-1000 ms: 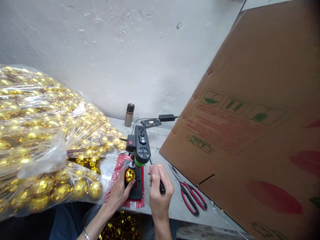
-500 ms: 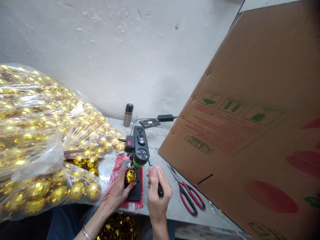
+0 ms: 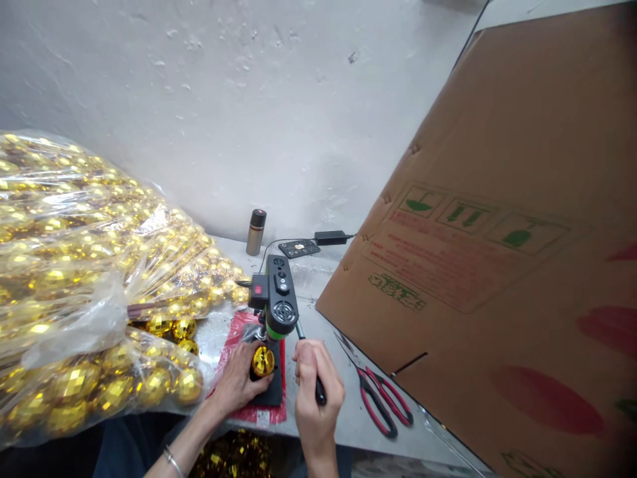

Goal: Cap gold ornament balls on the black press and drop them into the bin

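While your left hand (image 3: 237, 380) grasps a gold ball (image 3: 263, 362) between thumb and fingers, your right hand (image 3: 319, 382) is clenched around the black lever handle (image 3: 320, 394) to the right of the small black machine (image 3: 281, 289). The ball sits over the machine's base plate (image 3: 271, 397), just in front of its head; you cannot tell whether they touch. Red plastic (image 3: 241, 415) lies under the machine. Right of the machine are scissors (image 3: 386, 403), then a cardboard box (image 3: 507, 153); left of it, a clear bag (image 3: 94, 318) bulges with gold balls. Behind it stand a dark-capped bottle (image 3: 255, 234) and, farther right, a black adapter (image 3: 330, 238).
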Available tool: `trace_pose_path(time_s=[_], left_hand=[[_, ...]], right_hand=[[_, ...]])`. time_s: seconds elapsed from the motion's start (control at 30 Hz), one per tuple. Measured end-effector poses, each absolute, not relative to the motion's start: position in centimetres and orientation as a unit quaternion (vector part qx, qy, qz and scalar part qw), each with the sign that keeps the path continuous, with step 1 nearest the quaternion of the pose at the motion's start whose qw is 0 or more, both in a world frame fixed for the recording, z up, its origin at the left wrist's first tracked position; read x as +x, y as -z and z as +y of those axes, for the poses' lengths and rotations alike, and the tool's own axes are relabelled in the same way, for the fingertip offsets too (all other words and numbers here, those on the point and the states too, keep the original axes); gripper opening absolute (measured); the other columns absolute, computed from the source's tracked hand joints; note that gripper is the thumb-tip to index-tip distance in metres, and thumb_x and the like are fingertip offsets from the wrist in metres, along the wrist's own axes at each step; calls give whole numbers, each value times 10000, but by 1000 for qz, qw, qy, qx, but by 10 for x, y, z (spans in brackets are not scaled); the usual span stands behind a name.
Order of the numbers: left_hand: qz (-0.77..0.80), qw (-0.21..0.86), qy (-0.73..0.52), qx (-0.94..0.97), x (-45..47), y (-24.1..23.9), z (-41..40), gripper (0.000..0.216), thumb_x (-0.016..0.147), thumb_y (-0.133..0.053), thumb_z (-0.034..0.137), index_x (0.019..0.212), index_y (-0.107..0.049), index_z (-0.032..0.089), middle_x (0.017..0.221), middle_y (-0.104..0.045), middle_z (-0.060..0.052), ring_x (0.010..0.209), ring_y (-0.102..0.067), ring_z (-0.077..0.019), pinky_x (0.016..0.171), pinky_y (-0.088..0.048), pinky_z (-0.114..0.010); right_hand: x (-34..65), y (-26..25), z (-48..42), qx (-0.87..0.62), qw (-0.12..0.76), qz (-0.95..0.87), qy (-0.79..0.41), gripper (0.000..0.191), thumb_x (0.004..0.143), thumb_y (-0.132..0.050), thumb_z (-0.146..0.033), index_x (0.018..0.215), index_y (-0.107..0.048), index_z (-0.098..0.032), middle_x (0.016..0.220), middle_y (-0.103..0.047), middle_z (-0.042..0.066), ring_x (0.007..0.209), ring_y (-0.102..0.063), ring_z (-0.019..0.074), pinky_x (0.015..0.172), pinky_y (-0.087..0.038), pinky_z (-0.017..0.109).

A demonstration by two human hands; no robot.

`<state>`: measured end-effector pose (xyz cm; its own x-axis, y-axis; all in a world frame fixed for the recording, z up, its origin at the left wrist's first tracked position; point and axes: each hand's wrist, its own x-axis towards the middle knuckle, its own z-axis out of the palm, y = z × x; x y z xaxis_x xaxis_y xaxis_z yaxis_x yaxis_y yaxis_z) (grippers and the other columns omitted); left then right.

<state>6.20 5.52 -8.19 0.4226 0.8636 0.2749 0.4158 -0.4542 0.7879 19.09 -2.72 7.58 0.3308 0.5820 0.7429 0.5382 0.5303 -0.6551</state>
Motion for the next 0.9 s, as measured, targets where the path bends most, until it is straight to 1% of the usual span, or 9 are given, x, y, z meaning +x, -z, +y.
trace_pose_path(time_s=[0.13,0.23,0.37,0.47,0.77,0.9], left_hand=[[412,324,-338,782,62,80,55,558,804,-742,351,1325,-616,197,1205,-712,-142,1115,-663,-346,983,-545,-532],[420,327,-330,780,64,79,52,555,810,-742,362,1324,-617,192,1205,-710,-144,1126,-655,-352,984,-538,-538],[431,332,-316,777,65,78,51,554,799,-732,334,1313,-618,163,1198,-699,-159,1125,-646,-358,984,-529,-544],[434,330,-318,776,66,78,51,541,792,-728,327,1298,-623,167,1186,-698,-152,1107,-649,-354,969,-532,-531],[437,312,-347,769,70,85,48,510,766,-725,284,1262,-628,215,1155,-700,-117,1071,-651,-331,941,-534,-504],[441,305,-352,768,71,86,47,493,762,-724,278,1243,-638,208,1123,-703,-114,1038,-655,-328,911,-542,-498]], right_hand=[[192,-67,-29,-469,649,-599,5,265,1032,-431,-92,823,-524,-224,733,-527,-34,605,-508,88,556,-425,186],[192,-52,-29,-458,654,-601,22,276,1024,-422,-77,807,-511,-223,731,-524,-30,620,-519,93,574,-434,195],[191,-25,-26,-452,674,-584,31,288,1032,-404,-98,791,-501,-223,732,-530,-24,641,-536,105,589,-434,219],[190,-11,-24,-450,688,-568,30,289,1042,-408,-126,787,-505,-223,735,-538,-24,644,-538,110,596,-425,233],[182,-4,-22,-462,717,-522,26,352,1068,-407,-212,724,-481,-226,726,-533,-22,628,-524,118,583,-411,251],[180,-3,-21,-458,725,-513,22,349,1068,-408,-213,729,-487,-226,725,-528,-22,626,-524,120,579,-412,253]])
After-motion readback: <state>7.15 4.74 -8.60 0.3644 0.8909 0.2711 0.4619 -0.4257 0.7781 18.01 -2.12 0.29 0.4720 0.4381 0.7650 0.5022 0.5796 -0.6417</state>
